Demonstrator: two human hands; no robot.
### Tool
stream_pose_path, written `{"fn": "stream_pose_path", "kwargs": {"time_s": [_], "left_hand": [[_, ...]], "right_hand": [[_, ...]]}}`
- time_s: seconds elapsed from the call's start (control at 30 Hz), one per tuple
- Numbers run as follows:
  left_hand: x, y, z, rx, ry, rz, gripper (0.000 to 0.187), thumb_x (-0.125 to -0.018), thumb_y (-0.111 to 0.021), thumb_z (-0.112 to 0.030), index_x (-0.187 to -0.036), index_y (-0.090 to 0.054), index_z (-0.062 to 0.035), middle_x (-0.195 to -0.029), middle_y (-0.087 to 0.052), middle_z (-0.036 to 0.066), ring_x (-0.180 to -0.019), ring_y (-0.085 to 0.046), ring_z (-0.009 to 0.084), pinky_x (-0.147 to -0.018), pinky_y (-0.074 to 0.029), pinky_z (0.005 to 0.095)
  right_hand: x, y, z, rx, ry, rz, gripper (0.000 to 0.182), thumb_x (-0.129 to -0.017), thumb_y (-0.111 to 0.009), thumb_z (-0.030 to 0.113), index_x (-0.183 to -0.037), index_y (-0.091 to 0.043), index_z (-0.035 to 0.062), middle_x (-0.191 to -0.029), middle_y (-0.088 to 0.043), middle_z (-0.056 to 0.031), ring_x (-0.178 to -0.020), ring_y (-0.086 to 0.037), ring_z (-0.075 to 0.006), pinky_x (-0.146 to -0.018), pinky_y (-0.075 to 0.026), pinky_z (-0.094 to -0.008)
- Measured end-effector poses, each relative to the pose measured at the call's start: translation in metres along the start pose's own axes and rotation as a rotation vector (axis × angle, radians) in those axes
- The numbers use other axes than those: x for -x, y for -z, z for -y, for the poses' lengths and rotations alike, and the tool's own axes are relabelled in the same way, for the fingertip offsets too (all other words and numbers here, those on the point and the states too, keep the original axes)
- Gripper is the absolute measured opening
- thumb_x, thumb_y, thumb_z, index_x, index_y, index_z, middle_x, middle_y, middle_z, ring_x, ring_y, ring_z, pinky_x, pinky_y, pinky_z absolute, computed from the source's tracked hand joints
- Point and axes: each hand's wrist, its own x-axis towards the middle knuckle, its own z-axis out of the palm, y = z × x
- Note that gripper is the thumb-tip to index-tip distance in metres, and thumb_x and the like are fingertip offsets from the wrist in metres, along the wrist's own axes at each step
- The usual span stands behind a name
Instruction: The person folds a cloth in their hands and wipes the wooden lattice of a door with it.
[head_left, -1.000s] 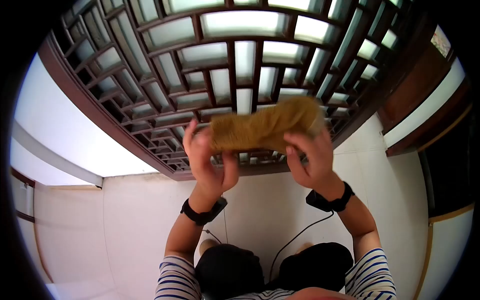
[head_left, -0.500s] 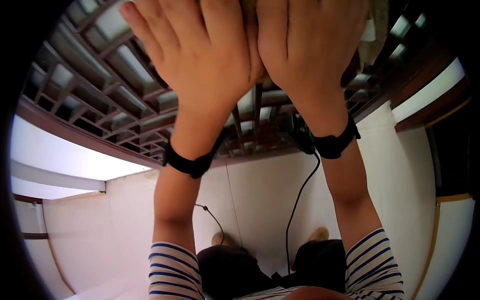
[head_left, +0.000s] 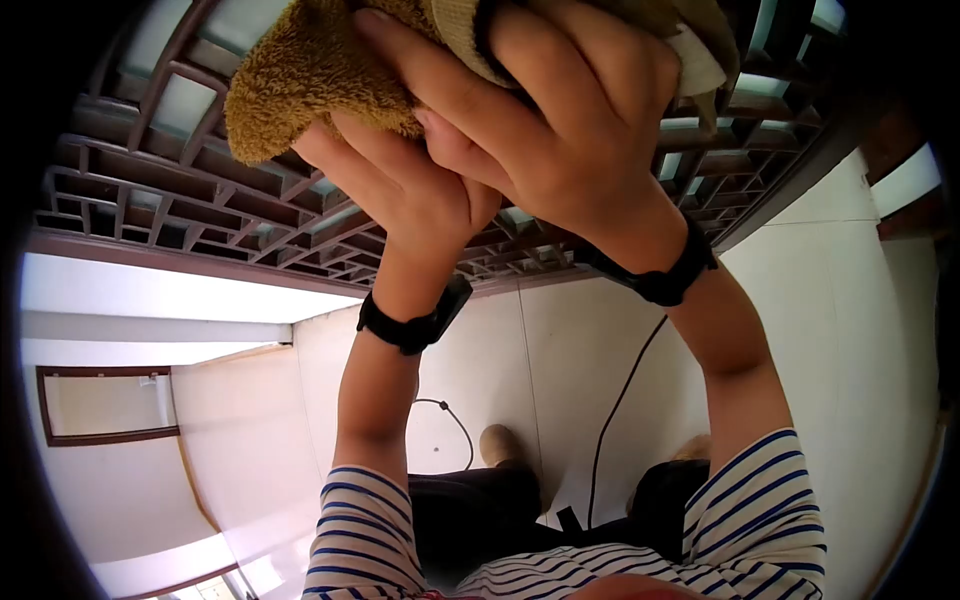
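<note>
A fuzzy brown cloth (head_left: 310, 75) is bunched at the top of the view, in front of a dark wooden lattice (head_left: 190, 205). My left hand (head_left: 410, 185) grips it from below, its fingers bent and partly hidden behind the cloth. Close beside it, my right hand (head_left: 575, 130) is curled round the cloth, with a paler tan part (head_left: 470, 35) between its fingers and a fold hanging past its right side. The two hands touch. Both wrists carry black straps.
Past the lattice's lower edge lies a pale tiled floor (head_left: 570, 350), with my shoes on it. Thin black cables (head_left: 622, 400) hang below my wrists. A dark-framed panel (head_left: 108, 405) is at the far left.
My hands have gone from lying flat side by side to bent round the cloth. Much more of the cloth now shows at the upper left. The view has shifted relative to the lattice and floor.
</note>
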Motion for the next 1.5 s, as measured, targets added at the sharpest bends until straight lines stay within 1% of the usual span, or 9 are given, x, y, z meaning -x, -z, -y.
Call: {"fn": "stream_pose_path", "kwargs": {"time_s": [0.1,0.2,0.5,0.67,0.77,0.9,1.0,1.3,1.5], "left_hand": [[0.026,-0.012,0.013,-0.104,0.064,0.016,0.066,-0.091,-0.054,-0.047,-0.133,-0.045,0.0034,-0.134,-0.043,0.027,-0.119,-0.042,0.0469,-0.095,-0.034,0.0537],[0.066,0.007,-0.001,-0.144,0.123,0.199,0.061,-0.089,-0.057,-0.046,-0.128,-0.054,0.0007,-0.126,-0.052,0.024,-0.112,-0.047,0.0457,-0.088,-0.038,0.0516],[0.164,0.068,-0.030,0.157,-0.082,0.840,0.041,-0.084,-0.061,-0.029,-0.120,-0.059,-0.0099,-0.128,-0.055,0.022,-0.128,-0.046,0.0439,-0.109,-0.029,0.0547],[0.131,0.093,-0.032,0.399,0.187,0.818,0.058,-0.079,-0.068,-0.027,-0.125,-0.052,0.0048,-0.135,-0.042,0.035,-0.133,-0.031,0.0567,-0.110,-0.020,0.0641],[0.071,0.106,-0.018,0.414,0.358,0.534,0.068,-0.077,-0.069,-0.039,-0.124,-0.052,0.0062,-0.144,-0.027,0.037,-0.140,-0.014,0.0568,-0.111,-0.013,0.0646],[0.026,0.092,0.024,0.170,0.248,-0.016,0.046,-0.078,-0.070,-0.036,-0.100,-0.055,0.0013,-0.140,-0.030,0.029,-0.132,-0.030,0.0457,-0.107,-0.027,0.0535],[0.026,0.104,0.039,-0.012,0.214,0.188,0.020,-0.079,-0.063,-0.012,-0.092,-0.053,0.0006,-0.120,-0.042,0.018,-0.101,-0.042,0.0272,-0.084,-0.039,0.0372],[0.081,0.104,0.043,0.126,0.194,0.291,0.023,-0.053,-0.059,-0.011,-0.072,-0.049,-0.0020,-0.082,-0.055,0.014,-0.067,-0.045,0.0290,-0.065,-0.035,0.0365],[0.080,0.110,0.045,0.108,0.239,0.322,0.012,-0.072,-0.059,-0.007,-0.077,-0.052,0.0009,-0.090,-0.058,0.017,-0.075,-0.050,0.0286,-0.069,-0.041,0.0351]], "right_hand": [[0.002,-0.004,-0.017,0.080,0.212,-0.181,0.041,-0.079,-0.069,0.049,-0.115,-0.069,0.0287,-0.091,-0.053,0.0027,-0.088,-0.052,-0.0206,-0.082,-0.039,-0.0424],[0.037,0.019,-0.011,0.132,0.183,0.091,0.033,-0.088,-0.058,0.046,-0.110,-0.075,0.0281,-0.078,-0.030,-0.0001,-0.074,-0.038,-0.0197,-0.078,-0.040,-0.0378],[0.132,0.069,-0.052,-0.096,0.412,0.534,0.042,-0.080,-0.067,0.046,-0.121,-0.067,0.0365,-0.083,-0.041,0.0026,-0.088,-0.052,-0.0139,-0.089,-0.046,-0.0377],[0.102,0.071,-0.033,-0.147,0.444,0.663,0.049,-0.077,-0.072,0.043,-0.123,-0.067,0.0281,-0.087,-0.044,0.0031,-0.088,-0.052,-0.0162,-0.081,-0.046,-0.0322],[0.056,0.049,-0.006,-0.168,0.271,0.577,0.048,-0.077,-0.071,0.042,-0.121,-0.068,0.0249,-0.091,-0.047,0.0043,-0.095,-0.050,-0.0185,-0.073,-0.042,-0.0308],[0.028,0.001,0.035,-0.077,0.180,0.275,0.042,-0.073,-0.073,0.040,-0.111,-0.070,0.0215,-0.096,-0.053,0.0043,-0.100,-0.047,-0.0199,-0.083,-0.033,-0.0366],[0.036,-0.019,0.055,0.007,0.170,0.146,0.028,-0.077,-0.066,0.035,-0.100,-0.068,0.0199,-0.088,-0.053,0.0083,-0.096,-0.050,-0.0135,-0.080,-0.032,-0.0364],[0.094,0.001,0.045,0.031,0.461,0.456,0.031,-0.078,-0.068,0.028,-0.107,-0.071,0.0197,-0.081,-0.049,0.0064,-0.080,-0.048,-0.0120,-0.074,-0.034,-0.0309],[0.085,-0.003,0.056,-0.063,0.371,0.480,0.032,-0.079,-0.070,0.028,-0.109,-0.071,0.0159,-0.084,-0.051,0.0049,-0.079,-0.048,-0.0137,-0.072,-0.036,-0.0278]]}}
